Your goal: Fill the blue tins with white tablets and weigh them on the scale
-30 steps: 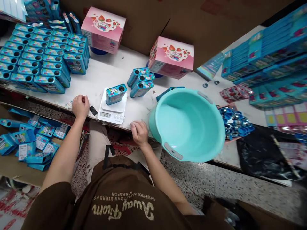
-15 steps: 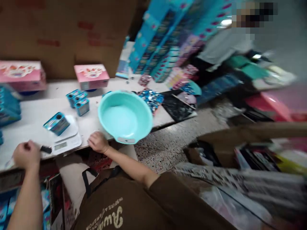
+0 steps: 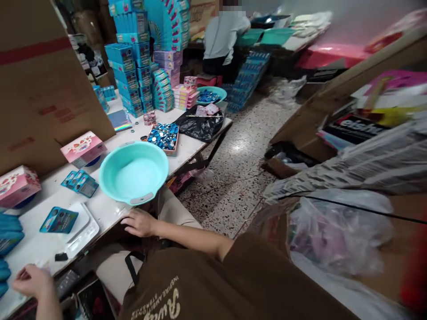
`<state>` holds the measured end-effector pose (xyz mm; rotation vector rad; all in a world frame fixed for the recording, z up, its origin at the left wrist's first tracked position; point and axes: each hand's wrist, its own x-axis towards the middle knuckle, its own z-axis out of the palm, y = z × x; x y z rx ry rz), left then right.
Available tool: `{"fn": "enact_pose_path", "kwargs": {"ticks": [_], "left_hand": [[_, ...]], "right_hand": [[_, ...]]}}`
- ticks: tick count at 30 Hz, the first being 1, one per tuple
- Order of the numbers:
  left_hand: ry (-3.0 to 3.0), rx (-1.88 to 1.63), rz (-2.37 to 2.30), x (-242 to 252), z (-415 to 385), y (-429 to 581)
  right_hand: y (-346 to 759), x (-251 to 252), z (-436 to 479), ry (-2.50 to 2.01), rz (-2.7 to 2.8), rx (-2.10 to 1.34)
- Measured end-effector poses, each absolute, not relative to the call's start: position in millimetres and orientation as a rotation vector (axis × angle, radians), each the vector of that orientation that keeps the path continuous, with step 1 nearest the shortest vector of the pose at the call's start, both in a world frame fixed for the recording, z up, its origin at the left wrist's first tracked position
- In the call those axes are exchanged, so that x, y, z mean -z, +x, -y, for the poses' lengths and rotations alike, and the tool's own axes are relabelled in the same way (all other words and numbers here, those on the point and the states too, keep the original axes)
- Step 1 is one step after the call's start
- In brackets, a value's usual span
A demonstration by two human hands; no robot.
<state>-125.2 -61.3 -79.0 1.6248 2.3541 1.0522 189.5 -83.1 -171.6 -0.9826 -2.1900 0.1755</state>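
My left hand [image 3: 31, 281] is at the table's front edge, lower left, with its fingers curled; whether anything lies inside them is hidden. Close by is a small black object [image 3: 61, 257]. My right hand [image 3: 139, 222] rests at the edge with fingers loosely stretched and nothing visible in it. Just beyond it stands a turquoise basin [image 3: 133, 171] with nothing in it. A white digital scale [image 3: 87, 229] carries a tilted blue printed box [image 3: 60, 220]. Several small blue boxes [image 3: 80, 182] stand together behind the scale.
Pink boxes [image 3: 83, 149] stand along a large cardboard sheet [image 3: 50, 89]. Past the basin are a tray of blue-and-silver pieces [image 3: 163, 137], a black bag [image 3: 200, 124] and tall blue box stacks [image 3: 126, 75]. Another person [image 3: 222, 38] sits farther back. Plastic bags [image 3: 340, 235] lie at right.
The view has swung right, bringing the floor and the other person into clearer sight. My right hand's fingers look more stretched out. The basin and the box on the scale keep their places.
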Motion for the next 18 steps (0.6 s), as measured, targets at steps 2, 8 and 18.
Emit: {"fn": "enact_pose_path", "kwargs": {"ticks": [2,8,18], "left_hand": [[1.116,-1.403,-2.588,93,81,-132],[1.109,-1.575,-2.737,112,161,-90],[2.266,-1.022,-2.305,29,77,-30]], "right_hand": [[206,174,96,-1.034,2.079,-0.225],[270,202,129,-1.275,1.802,-0.180],[307,204,152,-1.218,1.800,-0.058]]}}
